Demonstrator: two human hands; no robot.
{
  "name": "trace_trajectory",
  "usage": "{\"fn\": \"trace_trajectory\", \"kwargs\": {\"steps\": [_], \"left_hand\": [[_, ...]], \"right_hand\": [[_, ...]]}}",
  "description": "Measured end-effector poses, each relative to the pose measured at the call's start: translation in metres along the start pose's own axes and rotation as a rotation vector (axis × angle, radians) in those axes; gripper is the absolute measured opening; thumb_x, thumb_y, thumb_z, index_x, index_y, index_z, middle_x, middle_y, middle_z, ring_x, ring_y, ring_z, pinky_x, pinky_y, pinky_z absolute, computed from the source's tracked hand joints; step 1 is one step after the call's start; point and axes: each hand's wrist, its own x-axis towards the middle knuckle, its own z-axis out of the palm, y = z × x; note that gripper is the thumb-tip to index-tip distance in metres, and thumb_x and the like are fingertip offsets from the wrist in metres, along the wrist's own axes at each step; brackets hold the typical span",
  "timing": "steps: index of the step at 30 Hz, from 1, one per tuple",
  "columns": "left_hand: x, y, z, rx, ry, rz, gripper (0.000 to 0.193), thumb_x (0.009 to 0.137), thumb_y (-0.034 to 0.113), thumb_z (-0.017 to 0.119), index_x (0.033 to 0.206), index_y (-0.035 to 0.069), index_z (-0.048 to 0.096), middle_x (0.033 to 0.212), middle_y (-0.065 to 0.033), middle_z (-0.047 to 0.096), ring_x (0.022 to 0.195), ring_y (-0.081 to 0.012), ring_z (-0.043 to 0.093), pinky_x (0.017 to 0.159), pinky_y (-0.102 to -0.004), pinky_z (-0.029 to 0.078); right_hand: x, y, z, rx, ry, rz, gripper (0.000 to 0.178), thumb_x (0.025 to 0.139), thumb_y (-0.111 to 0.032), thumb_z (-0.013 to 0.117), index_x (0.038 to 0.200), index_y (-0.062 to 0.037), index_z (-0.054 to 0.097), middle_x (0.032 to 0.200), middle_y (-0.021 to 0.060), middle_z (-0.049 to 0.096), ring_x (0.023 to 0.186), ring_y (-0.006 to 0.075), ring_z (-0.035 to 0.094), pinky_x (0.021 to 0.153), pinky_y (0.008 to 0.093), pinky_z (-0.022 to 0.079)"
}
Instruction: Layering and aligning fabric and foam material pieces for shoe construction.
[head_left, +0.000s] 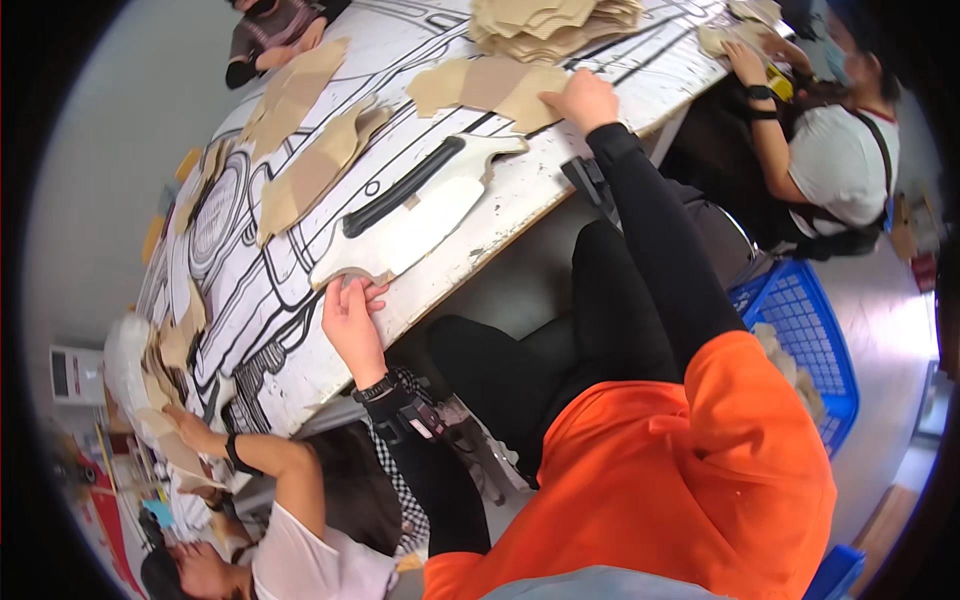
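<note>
A tabletop (520,197) painted white with bold black line drawings slants across my view, its scuffed front edge facing the wearer. At far left I see a white box-shaped device with a dark panel (76,375). Below it, a co-worker in a pale top (315,570) has a hand (198,436) on tan sheet pieces at the tabletop's left end. Next, two flat tan pieces with brown middles (318,185) lie one beyond the other, and past them another person in dark clothing (265,35) leans in.

My left hand (352,318) is at the near left end of a smooth white curved panel with a long black strip (425,232), lying on the tabletop; its fingers are narrow and touch the edge, though I cannot tell whether they pinch it. Farther right, my right hand (588,102) holds the right end of a long tan sheet with a brown middle (490,85), fingers closed on it. Behind that rises a stack of tan sheets (555,28). At far right I see a co-worker in a white T-shirt (845,160), above a blue slatted plastic crate (835,365).
</note>
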Motion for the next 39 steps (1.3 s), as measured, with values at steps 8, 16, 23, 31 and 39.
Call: {"fn": "trace_trajectory", "kwargs": {"steps": [8, 16, 23, 31, 39], "left_hand": [[0.015, -0.034, 0.009, -0.06, 0.209, 0.213, 0.039, 0.098, 0.002, 0.058, 0.135, -0.003, 0.048, 0.113, -0.013, 0.062, 0.091, -0.0155, 0.063, 0.067, -0.0295, 0.058], [0.013, -0.028, 0.007, 0.21, 0.422, 0.384, 0.034, 0.088, 0.002, 0.065, 0.122, 0.001, 0.061, 0.1, -0.0102, 0.068, 0.088, -0.0205, 0.067, 0.079, -0.0325, 0.054], [0.002, -0.013, 0.009, 0.151, 0.458, 0.307, 0.029, 0.09, 0.002, 0.064, 0.119, 0.001, 0.06, 0.098, -0.0085, 0.068, 0.086, -0.0186, 0.067, 0.075, -0.0321, 0.055], [0.005, -0.025, 0.022, 0.126, 0.637, 0.564, 0.027, 0.09, -0.005, 0.061, 0.114, 0.0, 0.05, 0.102, -0.0075, 0.052, 0.094, -0.0183, 0.054, 0.088, -0.031, 0.047], [-0.109, 0.022, 0.196, -0.392, -0.544, 0.163, 0.075, 0.108, 0.044, 0.052, 0.159, -0.003, 0.025, 0.159, -0.0163, 0.039, 0.143, -0.0284, 0.044, 0.116, -0.0395, 0.038]], "right_hand": [[0.033, -0.01, 0.001, 0.104, 0.385, -0.243, 0.037, 0.079, -0.018, 0.071, 0.114, -0.0047, 0.072, 0.112, 0.023, 0.069, 0.102, 0.0459, 0.068, 0.09, 0.0529, 0.055], [0.049, -0.018, 0.016, -0.138, -0.048, -0.463, 0.077, 0.075, -0.062, 0.081, 0.105, 0.0079, 0.068, 0.111, 0.0322, 0.07, 0.107, 0.0483, 0.067, 0.089, 0.0529, 0.054], [0.068, 0.001, 0.024, -0.016, -0.02, -0.721, 0.061, 0.075, -0.048, 0.086, 0.096, 0.0074, 0.07, 0.092, 0.0279, 0.073, 0.092, 0.0431, 0.071, 0.082, 0.0469, 0.055], [-0.006, -0.034, -0.056, 0.66, 0.275, -0.779, 0.026, 0.092, -0.008, 0.071, 0.118, -0.0052, 0.068, 0.103, 0.0224, 0.073, 0.092, 0.037, 0.072, 0.08, 0.0379, 0.055], [-0.173, -0.037, -0.127, 1.671, -0.21, -0.089, 0.031, 0.095, -0.016, 0.076, 0.118, 0.0022, 0.068, 0.108, 0.006, 0.074, 0.095, 0.0101, 0.065, 0.083, 0.0277, 0.054]]}}
